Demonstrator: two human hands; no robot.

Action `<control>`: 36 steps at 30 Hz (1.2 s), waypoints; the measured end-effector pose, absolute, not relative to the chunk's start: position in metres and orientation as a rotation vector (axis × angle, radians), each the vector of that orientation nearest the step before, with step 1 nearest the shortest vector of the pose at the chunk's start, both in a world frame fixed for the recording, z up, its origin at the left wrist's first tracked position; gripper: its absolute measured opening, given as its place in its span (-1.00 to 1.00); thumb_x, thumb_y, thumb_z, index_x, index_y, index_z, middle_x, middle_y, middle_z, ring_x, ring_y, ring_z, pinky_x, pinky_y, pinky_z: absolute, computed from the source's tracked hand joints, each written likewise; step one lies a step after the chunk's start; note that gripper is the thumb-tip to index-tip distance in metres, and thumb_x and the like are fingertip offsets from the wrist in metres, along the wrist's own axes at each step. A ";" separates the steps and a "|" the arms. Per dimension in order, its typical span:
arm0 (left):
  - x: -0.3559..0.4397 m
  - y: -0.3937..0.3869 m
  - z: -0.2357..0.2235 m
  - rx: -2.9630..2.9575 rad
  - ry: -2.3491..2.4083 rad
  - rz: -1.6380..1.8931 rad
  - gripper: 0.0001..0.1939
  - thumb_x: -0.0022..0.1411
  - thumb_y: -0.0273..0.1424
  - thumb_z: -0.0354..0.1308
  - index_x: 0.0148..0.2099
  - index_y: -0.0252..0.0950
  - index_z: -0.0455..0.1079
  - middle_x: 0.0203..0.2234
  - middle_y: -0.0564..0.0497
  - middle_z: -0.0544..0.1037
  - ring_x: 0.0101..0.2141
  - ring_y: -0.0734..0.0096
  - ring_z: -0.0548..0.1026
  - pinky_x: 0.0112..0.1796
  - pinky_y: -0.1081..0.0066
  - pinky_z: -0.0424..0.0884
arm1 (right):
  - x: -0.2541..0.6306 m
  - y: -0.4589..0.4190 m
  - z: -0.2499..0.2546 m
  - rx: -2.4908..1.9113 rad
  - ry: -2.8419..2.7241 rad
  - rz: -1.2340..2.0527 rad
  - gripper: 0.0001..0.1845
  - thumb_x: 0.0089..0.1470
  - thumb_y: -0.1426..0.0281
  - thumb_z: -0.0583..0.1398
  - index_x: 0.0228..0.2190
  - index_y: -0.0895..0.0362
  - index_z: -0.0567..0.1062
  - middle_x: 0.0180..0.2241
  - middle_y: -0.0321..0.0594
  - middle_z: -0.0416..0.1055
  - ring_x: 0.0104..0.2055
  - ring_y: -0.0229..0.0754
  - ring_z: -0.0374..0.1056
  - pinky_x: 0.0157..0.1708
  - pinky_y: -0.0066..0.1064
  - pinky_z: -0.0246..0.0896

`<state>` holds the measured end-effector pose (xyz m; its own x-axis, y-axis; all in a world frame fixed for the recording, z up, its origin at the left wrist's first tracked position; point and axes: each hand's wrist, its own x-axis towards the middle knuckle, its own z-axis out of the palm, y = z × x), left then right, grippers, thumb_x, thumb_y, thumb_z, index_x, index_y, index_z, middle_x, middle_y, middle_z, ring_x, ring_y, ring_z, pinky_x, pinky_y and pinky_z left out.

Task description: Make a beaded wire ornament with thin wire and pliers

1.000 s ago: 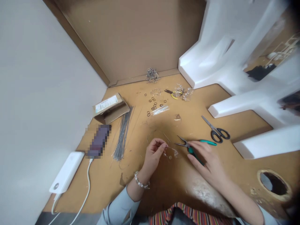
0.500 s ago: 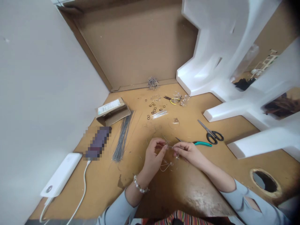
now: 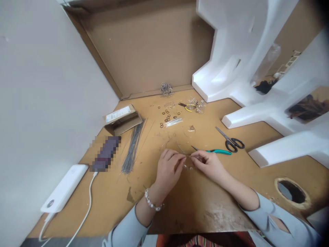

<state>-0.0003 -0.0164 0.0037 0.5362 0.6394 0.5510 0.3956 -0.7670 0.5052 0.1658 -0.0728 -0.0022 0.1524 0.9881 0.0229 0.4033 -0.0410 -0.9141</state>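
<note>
Both hands meet over the middle of the tabletop, fingertips almost touching. My left hand, with a beaded bracelet on its wrist, pinches a thin wire. From the other side my right hand pinches the same wire between thumb and forefinger. Loose strands of it stick up beyond the fingers, and small shiny bits hang or lie just below; I cannot make them out. Teal-handled pliers lie right behind my right hand, their middle partly covered by it. Left of my hands lies a bundle of grey wires.
Black-handled scissors lie at the right, near white moulded supports. Toward the back are small dark rings, clear sticks, yellow-handled pliers and a wire tangle. An open carton, phone and power bank sit left.
My left hand has turned so its back faces up more, its fingers now closed together. The wire loop that hung below my hands no longer shows there. The view has shifted slightly.
</note>
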 end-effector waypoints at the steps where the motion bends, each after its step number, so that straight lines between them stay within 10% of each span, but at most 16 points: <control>1: 0.000 -0.017 0.003 2.481 0.848 1.069 -0.89 0.22 -0.46 0.06 -0.28 -0.28 0.41 -0.42 -0.05 0.45 -0.35 0.34 0.34 -0.30 0.34 0.29 | 0.166 -0.073 -0.003 -1.580 -1.384 0.847 -0.83 -0.04 0.34 0.10 -0.48 0.15 0.46 -0.65 -0.35 0.31 -0.63 -0.37 0.07 -0.62 -0.50 -0.03; 36: 0.006 -0.030 0.004 2.702 1.001 1.126 -0.92 0.20 -0.53 0.05 -0.31 -0.29 0.34 -0.48 0.01 0.47 -0.39 0.37 0.34 -0.25 0.29 0.16 | 0.160 -0.083 -0.010 -1.492 -1.581 0.473 -0.92 -0.03 0.46 0.11 -0.46 0.12 0.42 -0.65 -0.39 0.30 -0.64 -0.40 0.12 -0.60 -0.55 0.00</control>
<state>0.0060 -0.0299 0.0042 0.5261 0.5823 0.6198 0.5471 -0.7897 0.2776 0.1602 -0.0831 -0.0096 0.1147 0.9353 0.3346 0.5977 0.2041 -0.7753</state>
